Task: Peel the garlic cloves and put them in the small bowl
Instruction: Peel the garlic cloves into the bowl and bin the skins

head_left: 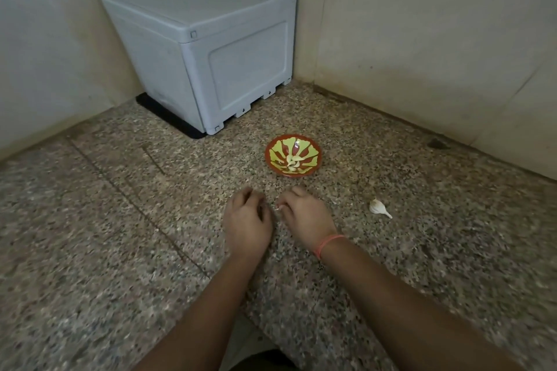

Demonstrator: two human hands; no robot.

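Found the left hand (247, 217) and the right hand (304, 217) knuckles-up and almost touching over the middle of the bench (120, 220), just in front of the small bowl (313, 147). Recorded the right hand with fingers curled, pinching a small white piece (278, 208) at the fingertips; judged it a clove or its skin, mostly hidden. Recorded the left hand with fingers curled toward the same piece; could not tell whether anything was gripped. Noted several peeled cloves (292, 161) lying in the small bowl, and one unpeeled garlic piece (379, 207) lying on the bench toward the right edge, well apart from the right hand. Noted a grey box (211, 54) in the far left corner, clear of the work. Judged the step in hand as stripping skin from a clove. Called for a firm pinch on the clove body with one hand and a nail-tip lift at the root end with the other, pulling the skin lengthwise rather than crushing. Called for work low over the bench, since a slipped clove could roll toward the front edge. Required full removal of papery skin before the short transfer forward into the small bowl.
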